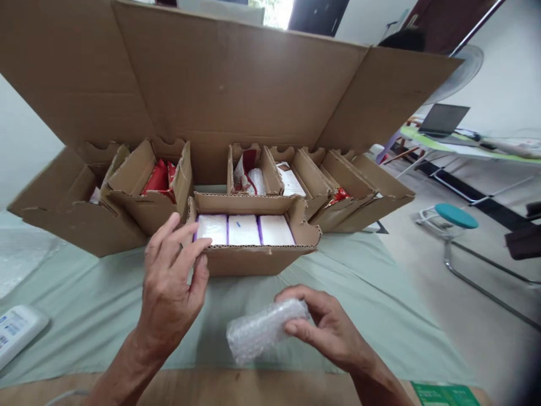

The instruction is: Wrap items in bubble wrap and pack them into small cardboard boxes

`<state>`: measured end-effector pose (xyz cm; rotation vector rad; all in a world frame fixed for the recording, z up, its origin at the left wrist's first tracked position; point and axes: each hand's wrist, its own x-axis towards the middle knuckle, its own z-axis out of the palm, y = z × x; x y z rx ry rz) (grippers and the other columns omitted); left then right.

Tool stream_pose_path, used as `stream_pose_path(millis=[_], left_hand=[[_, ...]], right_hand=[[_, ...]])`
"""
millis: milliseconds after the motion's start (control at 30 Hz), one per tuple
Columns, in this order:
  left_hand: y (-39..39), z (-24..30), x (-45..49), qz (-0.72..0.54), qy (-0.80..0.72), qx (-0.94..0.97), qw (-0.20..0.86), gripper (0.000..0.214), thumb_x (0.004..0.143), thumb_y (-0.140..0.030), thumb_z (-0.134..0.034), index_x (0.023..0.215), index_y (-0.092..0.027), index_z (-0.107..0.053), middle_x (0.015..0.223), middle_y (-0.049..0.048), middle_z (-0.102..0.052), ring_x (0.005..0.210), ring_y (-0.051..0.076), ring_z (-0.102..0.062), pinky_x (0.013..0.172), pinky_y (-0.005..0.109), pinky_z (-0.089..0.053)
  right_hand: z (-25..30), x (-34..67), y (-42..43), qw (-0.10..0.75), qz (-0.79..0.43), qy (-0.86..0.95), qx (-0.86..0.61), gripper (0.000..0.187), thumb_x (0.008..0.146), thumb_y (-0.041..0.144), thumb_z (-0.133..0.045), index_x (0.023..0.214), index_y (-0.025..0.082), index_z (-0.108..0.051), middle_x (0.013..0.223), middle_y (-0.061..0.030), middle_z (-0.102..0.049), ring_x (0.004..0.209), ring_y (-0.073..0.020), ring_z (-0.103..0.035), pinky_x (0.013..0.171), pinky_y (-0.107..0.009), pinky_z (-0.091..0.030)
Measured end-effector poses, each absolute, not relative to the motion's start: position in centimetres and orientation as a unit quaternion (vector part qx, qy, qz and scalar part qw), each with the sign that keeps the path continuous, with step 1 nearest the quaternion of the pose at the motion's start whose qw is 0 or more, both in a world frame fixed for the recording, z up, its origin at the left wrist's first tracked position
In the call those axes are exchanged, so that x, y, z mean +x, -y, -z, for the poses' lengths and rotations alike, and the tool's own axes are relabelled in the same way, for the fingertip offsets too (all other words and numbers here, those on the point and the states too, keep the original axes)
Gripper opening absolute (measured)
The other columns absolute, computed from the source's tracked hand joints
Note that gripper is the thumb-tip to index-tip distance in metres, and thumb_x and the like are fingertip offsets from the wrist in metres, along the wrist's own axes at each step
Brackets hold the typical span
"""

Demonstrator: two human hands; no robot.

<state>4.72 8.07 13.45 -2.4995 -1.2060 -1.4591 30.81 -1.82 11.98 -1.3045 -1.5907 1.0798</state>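
My right hand [325, 321] is closed on a small packet wrapped in bubble wrap [264, 330], held just above the pale green cloth. My left hand [173, 282] hovers with its fingers apart and holding nothing, its fingertips at the left front corner of a small open cardboard tray [253, 259]. That tray holds three white packets with purple edges [244, 229] lying side by side.
A large open cardboard carton [220, 84] stands behind, with several small open boxes holding red and white packets [158, 177]. A white device [17, 332] lies at the left on the cloth. A stool [455, 216], a laptop [443, 119] and a green card [446, 393] are at the right.
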Motion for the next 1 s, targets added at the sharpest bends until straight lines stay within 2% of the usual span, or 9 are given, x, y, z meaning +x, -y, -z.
stream_pose_path(millis=[133,233,333,433,533,667,733,867,1000], left_hand=[[-5.9,-13.9,4.6,0.495,0.399,-0.772,0.002,0.06,0.085,-0.005,-0.066,0.137,-0.031,-0.058,0.155,0.0075,-0.046,0.153,0.036,-0.032,0.123,0.058,-0.03],[-3.9,-14.1,4.1,0.517,0.405,-0.751,-0.071,0.055,0.085,-0.007,-0.067,0.133,-0.034,-0.062,0.144,0.0042,-0.058,0.137,0.03,-0.052,0.117,0.05,-0.039],[-2.8,-13.7,3.3,0.46,0.429,-0.721,-0.291,0.031,0.088,-0.024,-0.069,0.119,-0.03,-0.072,0.118,0.0053,-0.073,0.108,0.026,-0.067,0.098,0.041,-0.053],[-2.6,-12.8,2.7,0.313,0.406,-0.644,-0.568,0.048,0.083,-0.048,-0.073,0.125,-0.024,-0.071,0.113,0.0102,-0.075,0.099,0.028,-0.068,0.085,0.039,-0.055],[-2.3,-11.7,2.3,0.177,0.344,-0.581,-0.716,0.055,0.08,-0.059,-0.072,0.118,-0.019,-0.072,0.099,0.0077,-0.072,0.084,0.023,-0.063,0.072,0.031,-0.05],[-1.5,-10.9,2.2,0.197,0.383,-0.56,-0.708,0.043,0.081,-0.055,-0.072,0.104,-0.019,-0.069,0.084,0.0009,-0.063,0.072,0.015,-0.051,0.063,0.025,-0.04],[-1.1,-10.6,2.4,0.219,0.404,-0.563,-0.687,0.039,0.082,-0.049,-0.073,0.107,-0.019,-0.067,0.087,0.0006,-0.062,0.073,0.014,-0.05,0.065,0.025,-0.041],[-0.7,-10.1,2.7,0.226,0.408,-0.552,-0.692,0.04,0.084,-0.046,-0.068,0.114,-0.019,-0.066,0.094,0.0029,-0.064,0.077,0.016,-0.053,0.069,0.026,-0.043],[-0.4,-9.8,2.7,0.221,0.408,-0.568,-0.68,0.038,0.081,-0.041,-0.067,0.112,-0.018,-0.066,0.095,0.0039,-0.066,0.08,0.018,-0.055,0.071,0.028,-0.044]], right_hand=[[-11.9,30.9,1.9,0.462,-0.411,0.586,-0.523,0.031,0.09,0.05,-0.073,0.104,0.023,-0.073,0.085,-0.0038,-0.071,0.071,-0.0166,-0.064,0.062,-0.027,-0.052],[-12.2,30.4,1.9,0.471,-0.401,0.596,-0.512,0.027,0.091,0.047,-0.072,0.107,0.024,-0.073,0.091,-0.0049,-0.073,0.076,-0.0175,-0.066,0.065,-0.028,-0.055],[-13.2,29.2,1.6,0.435,-0.414,0.655,-0.46,0.023,0.094,0.042,-0.07,0.11,0.024,-0.073,0.106,-0.0081,-0.074,0.095,-0.0218,-0.07,0.08,-0.035,-0.058],[-14.0,27.7,1.2,0.382,-0.413,0.716,-0.413,0.03,0.093,0.034,-0.073,0.121,0.027,-0.071,0.12,-0.008,-0.072,0.11,-0.0228,-0.067,0.094,-0.038,-0.056],[-13.7,26.4,1.1,0.372,-0.416,0.708,-0.432,0.05,0.089,0.028,-0.076,0.137,0.03,-0.061,0.128,-0.0064,-0.068,0.101,-0.0183,-0.066,0.089,-0.033,-0.056],[-12.0,25.3,1.5,0.382,-0.483,0.631,-0.472,0.064,0.088,0.025,-0.073,0.147,0.028,-0.05,0.136,-0.0091,-0.063,0.082,-0.012,-0.063,0.078,-0.029,-0.057],[-11.2,24.8,1.7,0.384,-0.497,0.608,-0.486,0.06,0.087,0.027,-0.074,0.143,0.025,-0.054,0.125,-0.008,-0.067,0.082,-0.0126,-0.064,0.077,-0.029,-0.056],[-10.4,23.8,1.8,0.392,-0.494,0.604,-0.487,0.027,0.088,0.031,-0.072,0.112,0.02,-0.069,0.089,-0.0014,-0.068,0.077,-0.0146,-0.061,0.071,-0.028,-0.052],[-10.0,22.6,2.0,0.373,-0.463,0.613,-0.52,0.01,0.085,0.025,-0.07,0.079,0.02,-0.064,0.071,0.0029,-0.062,0.068,-0.0128,-0.055,0.064,-0.025,-0.046]])
